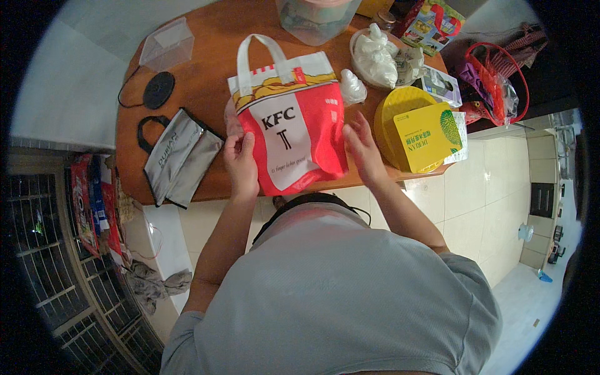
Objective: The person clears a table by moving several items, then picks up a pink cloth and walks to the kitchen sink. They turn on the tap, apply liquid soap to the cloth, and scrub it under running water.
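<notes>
A red and white KFC tote bag (288,126) lies before me at the table's near edge, its white loop handle towards the far side. My left hand (242,161) grips the bag's left edge, thumb on the front. On the other side, my right hand (364,152) has its fingers apart, close against the bag's right edge; whether they touch it I cannot tell. Left of the bag lies a silver insulated bag (183,159) with a black handle. A knotted white plastic bag (352,87) sits just beyond the tote's right corner.
The wooden table (215,28) also bears a clear plastic box (168,44), a black round pad (159,90) with a cord, a yellow basket (386,126) under a yellow card box (427,137), a bowl of white plastic bags (375,56), and a translucent tub (316,21).
</notes>
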Action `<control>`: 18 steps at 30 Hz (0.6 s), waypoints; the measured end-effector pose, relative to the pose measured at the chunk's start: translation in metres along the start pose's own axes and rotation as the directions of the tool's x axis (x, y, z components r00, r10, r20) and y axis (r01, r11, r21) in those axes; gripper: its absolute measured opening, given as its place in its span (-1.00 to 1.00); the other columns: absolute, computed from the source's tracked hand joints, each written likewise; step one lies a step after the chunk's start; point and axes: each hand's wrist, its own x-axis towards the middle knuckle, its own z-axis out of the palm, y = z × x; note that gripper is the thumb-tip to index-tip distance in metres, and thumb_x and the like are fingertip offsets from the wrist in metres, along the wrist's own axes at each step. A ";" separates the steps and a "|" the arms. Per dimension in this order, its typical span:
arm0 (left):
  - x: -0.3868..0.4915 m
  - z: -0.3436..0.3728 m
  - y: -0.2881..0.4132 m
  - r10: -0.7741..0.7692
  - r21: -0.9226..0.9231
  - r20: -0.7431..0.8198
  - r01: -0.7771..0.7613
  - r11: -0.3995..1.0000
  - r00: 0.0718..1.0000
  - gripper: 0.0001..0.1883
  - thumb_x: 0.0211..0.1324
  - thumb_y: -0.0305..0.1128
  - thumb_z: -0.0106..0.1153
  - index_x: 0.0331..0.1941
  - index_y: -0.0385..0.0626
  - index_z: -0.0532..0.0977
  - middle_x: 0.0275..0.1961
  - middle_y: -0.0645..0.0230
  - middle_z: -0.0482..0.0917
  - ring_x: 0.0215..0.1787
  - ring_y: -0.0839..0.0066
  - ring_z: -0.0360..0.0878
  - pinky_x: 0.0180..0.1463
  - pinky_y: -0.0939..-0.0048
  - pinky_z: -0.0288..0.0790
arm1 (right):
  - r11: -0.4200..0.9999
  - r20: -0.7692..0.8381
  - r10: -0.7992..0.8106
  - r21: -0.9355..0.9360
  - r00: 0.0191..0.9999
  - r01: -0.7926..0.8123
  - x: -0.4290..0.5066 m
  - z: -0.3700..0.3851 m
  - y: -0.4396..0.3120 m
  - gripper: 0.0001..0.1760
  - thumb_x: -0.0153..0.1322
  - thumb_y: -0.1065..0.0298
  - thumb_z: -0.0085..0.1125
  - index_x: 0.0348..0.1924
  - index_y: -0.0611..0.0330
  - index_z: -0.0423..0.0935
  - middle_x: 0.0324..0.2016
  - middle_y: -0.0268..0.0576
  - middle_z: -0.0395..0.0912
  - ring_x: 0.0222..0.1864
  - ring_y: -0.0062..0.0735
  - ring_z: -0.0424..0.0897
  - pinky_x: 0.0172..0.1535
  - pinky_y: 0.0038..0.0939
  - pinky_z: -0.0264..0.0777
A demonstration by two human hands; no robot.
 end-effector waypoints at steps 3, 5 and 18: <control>0.007 0.002 -0.002 0.079 0.120 -0.071 -0.070 0.990 0.994 -0.83 0.24 -0.33 0.11 -0.25 -0.18 0.44 -0.20 0.43 0.51 -0.17 0.61 0.39 -0.02 0.51 0.29 | 0.996 0.075 -0.079 -0.028 0.994 0.081 -0.022 0.001 0.010 -0.13 0.37 0.07 0.20 0.36 0.12 -0.11 0.26 -0.07 0.02 0.25 -0.22 0.18 0.23 -0.24 0.17; 0.011 0.002 -0.005 0.052 0.151 -0.079 -0.039 0.988 0.996 -0.82 0.25 -0.31 0.10 -0.24 -0.19 0.43 -0.22 0.42 0.49 -0.15 0.59 0.38 -0.01 0.50 0.28 | 0.993 0.136 -0.070 -0.089 0.988 0.082 -0.032 0.004 0.012 -0.13 0.32 0.16 0.29 0.32 0.15 -0.05 0.25 -0.08 0.02 0.26 -0.23 0.18 0.23 -0.22 0.17; 0.015 -0.010 -0.008 -0.112 -0.169 -0.086 0.097 0.981 0.990 -0.79 0.26 -0.29 0.08 -0.19 -0.20 0.41 -0.19 0.39 0.49 -0.16 0.55 0.41 0.00 0.48 0.31 | 0.569 0.197 -0.633 -0.537 0.748 0.623 -0.022 0.004 -0.005 -0.77 0.17 0.62 0.21 -0.32 0.26 0.43 -0.13 0.02 0.33 -0.13 -0.08 0.38 -0.01 -0.26 0.29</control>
